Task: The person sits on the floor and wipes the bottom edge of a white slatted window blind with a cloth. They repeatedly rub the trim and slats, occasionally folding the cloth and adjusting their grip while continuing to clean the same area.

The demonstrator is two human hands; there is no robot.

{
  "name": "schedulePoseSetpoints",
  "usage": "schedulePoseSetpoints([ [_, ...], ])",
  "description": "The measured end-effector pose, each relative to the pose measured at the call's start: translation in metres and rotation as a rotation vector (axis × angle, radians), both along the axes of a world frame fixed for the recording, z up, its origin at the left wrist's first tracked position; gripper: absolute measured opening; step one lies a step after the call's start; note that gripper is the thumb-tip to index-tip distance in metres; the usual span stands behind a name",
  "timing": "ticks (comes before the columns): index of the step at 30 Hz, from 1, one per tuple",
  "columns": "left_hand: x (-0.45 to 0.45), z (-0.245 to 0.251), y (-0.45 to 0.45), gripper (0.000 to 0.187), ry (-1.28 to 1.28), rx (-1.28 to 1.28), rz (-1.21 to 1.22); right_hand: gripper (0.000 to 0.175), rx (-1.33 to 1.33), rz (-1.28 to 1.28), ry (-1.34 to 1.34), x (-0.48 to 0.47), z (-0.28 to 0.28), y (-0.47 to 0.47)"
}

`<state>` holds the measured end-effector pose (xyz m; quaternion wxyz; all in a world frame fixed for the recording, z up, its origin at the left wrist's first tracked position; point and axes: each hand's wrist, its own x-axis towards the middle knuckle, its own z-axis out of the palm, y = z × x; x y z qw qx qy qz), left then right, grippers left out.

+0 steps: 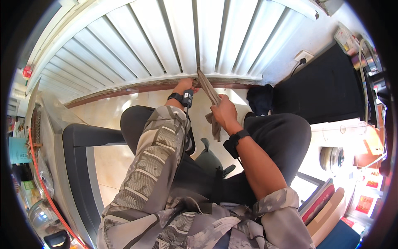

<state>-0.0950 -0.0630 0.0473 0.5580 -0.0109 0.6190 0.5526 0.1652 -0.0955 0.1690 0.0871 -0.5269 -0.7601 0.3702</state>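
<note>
A white radiator (174, 37) with upright columns stands before me. A twisted beige-brown cloth (209, 87) runs from a gap between two columns, over the lower rail, down to my right hand (225, 112). That hand grips it firmly, and the loose end hangs below the fist. My left hand (186, 84) is at the radiator's bottom edge, its fingers curled around what looks like another part of the same cloth. Part of those fingers and whatever cloth lies behind the columns are hidden. Each wrist wears a black strapped device.
A dark chair frame (79, 162) stands at my left. Between my legs sits a grey-green rounded object (210, 160) with fin-like parts. To the right are a black-covered box-like piece (323, 84), dark fabric (260, 99) and a wall socket (303, 56) with a plug.
</note>
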Motion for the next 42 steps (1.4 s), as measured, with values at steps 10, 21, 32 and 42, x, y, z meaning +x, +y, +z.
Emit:
schedulePoseSetpoints([
  [10,-0.007,-0.049,-0.002,0.042,1.78,-0.098,-1.091,0.068,0.058,0.109,0.063,-0.011,-0.013,-0.005],
  [21,0.042,-0.091,-0.07,0.027,1.255,0.096,-1.032,0.063,0.227,0.204,0.008,-0.087,-0.043,0.056],
  [32,0.079,-0.044,-0.099,0.021,1.115,0.002,-0.973,0.05,0.208,0.226,-0.146,-0.134,-0.046,0.068],
  [42,0.048,-0.07,-0.046,0.023,0.609,-0.026,-0.314,0.03,0.456,0.607,-0.347,-0.029,-0.043,-0.001],
])
